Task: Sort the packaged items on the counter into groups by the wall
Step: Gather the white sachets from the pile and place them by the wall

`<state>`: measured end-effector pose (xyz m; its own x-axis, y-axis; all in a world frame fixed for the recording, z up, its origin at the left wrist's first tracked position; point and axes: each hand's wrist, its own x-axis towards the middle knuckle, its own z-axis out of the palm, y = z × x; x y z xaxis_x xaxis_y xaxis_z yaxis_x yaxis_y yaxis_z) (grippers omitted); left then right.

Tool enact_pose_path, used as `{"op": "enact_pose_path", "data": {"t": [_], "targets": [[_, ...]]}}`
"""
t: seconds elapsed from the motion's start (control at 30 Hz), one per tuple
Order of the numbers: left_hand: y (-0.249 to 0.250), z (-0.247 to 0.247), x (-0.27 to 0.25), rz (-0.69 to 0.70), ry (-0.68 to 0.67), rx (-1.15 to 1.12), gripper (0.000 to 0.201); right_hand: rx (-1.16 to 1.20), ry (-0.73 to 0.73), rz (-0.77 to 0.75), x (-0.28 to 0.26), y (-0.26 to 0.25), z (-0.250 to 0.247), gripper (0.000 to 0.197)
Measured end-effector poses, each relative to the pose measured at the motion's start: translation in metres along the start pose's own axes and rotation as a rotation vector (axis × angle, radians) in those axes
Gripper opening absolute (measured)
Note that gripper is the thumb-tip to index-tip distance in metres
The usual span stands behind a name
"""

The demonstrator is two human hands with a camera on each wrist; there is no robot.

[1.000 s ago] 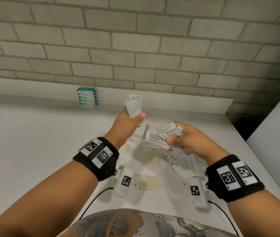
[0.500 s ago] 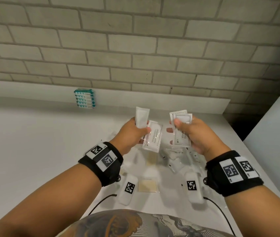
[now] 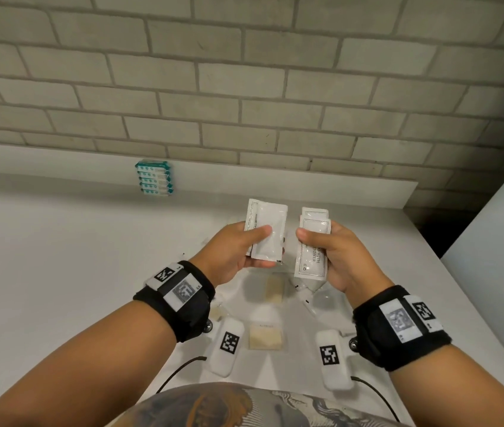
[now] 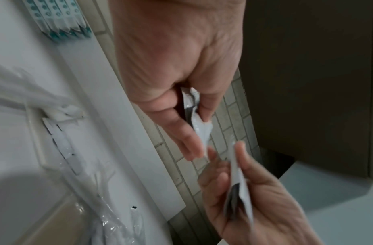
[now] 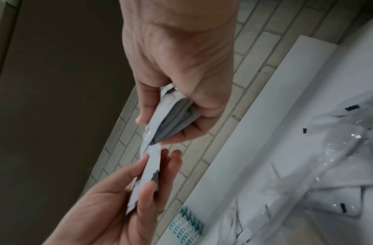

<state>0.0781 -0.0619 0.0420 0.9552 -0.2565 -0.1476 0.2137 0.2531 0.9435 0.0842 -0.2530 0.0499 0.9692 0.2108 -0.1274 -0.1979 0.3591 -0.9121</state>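
Head view's evenly lit and sharp-ish, brick wall (image 3: 244, 87) bowing at the edges. Wrist views are dimmer, motion-smeared, dark in the upper corners, glare on clear wrappers (image 5: 338, 149) lower right.

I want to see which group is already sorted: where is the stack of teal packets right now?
In the head view the teal packets lie on the counter against the backsplash below the brick wall, far left of both hands and apart from the unsorted pile.

the left hand (image 3: 238, 251) has drawn back from 12 o'clock and now fans two white sachets (image 3: 265, 232) upright. the right hand (image 3: 330, 257) has turned its printed sachets (image 3: 312, 241) face-up, just beside them.
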Motion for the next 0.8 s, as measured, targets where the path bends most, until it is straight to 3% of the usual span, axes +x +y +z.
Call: {"op": "enact_pose_path", "data": {"t": [0.13,0.27,0.33,0.4,0.47,0.57,0.7,0.8], "targets": [[-0.002,0.006,-0.002,-0.007,-0.078,0.084,0.032,-0.044,-0.079,-0.010,-0.006,0.000,0.013,0.045],[0.000,0.008,0.000,-0.105,-0.057,0.007,0.054,-0.234,0.036,-0.314,-0.007,-0.008,0.011,0.022],[0.002,0.006,0.001,-0.098,-0.041,-0.083,0.043,-0.530,-0.010,-0.413,-0.008,-0.014,0.006,0.017],[0.001,0.001,0.003,-0.029,0.028,-0.134,0.008,-0.810,-0.113,-0.377,-0.011,-0.013,0.003,0.023],[0.001,-0.003,0.008,0.057,0.145,-0.135,0.021,-0.933,-0.145,-0.282,-0.012,-0.005,-0.002,0.033],[-0.001,-0.005,0.012,0.124,0.233,-0.068,0.027,-0.778,-0.042,-0.178,-0.011,0.005,-0.013,0.029],[-0.005,-0.005,0.013,0.177,0.282,0.024,0.028,-0.632,0.067,-0.193,-0.012,-0.002,-0.017,0.008],[-0.006,-0.005,0.014,0.194,0.299,0.067,0.026,-0.534,0.090,-0.184,-0.012,-0.008,-0.014,0.008]]}}
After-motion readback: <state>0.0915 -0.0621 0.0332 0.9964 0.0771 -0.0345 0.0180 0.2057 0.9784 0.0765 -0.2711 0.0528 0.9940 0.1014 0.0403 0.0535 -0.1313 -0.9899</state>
